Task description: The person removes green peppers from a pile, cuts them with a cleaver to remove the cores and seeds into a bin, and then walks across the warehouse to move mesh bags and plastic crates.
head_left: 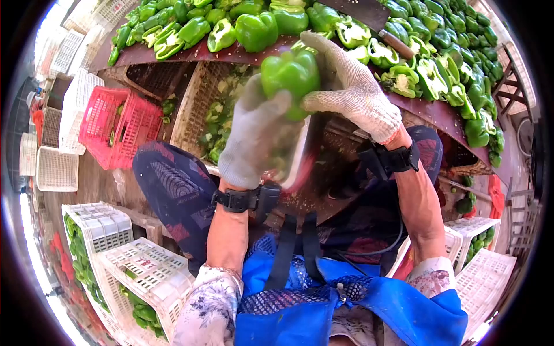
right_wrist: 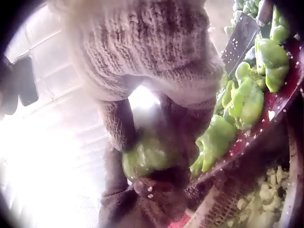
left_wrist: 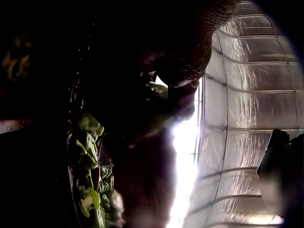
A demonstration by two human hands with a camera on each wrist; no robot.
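A whole green bell pepper (head_left: 290, 78) is held up in front of the body, between two hands in knitted gloves. My left hand (head_left: 249, 135), blurred in the head view, grips it from the left and below. From the right, my right hand (head_left: 360, 92) has its thumb against the pepper and its fingers reaching round the far side. In the right wrist view the pepper (right_wrist: 147, 159) shows between the gloved fingers of both hands. The left wrist view is mostly dark, with the left glove (left_wrist: 190, 52) in shadow.
Halved and whole peppers (head_left: 430, 75) are heaped along the dark red table edge (head_left: 427, 109). A cleaver (head_left: 397, 44) lies among them. Below the hands stands a crate (head_left: 193, 109) with pepper scraps. A pink crate (head_left: 118, 130) is to the left; white crates (head_left: 150, 268) stand beside the person.
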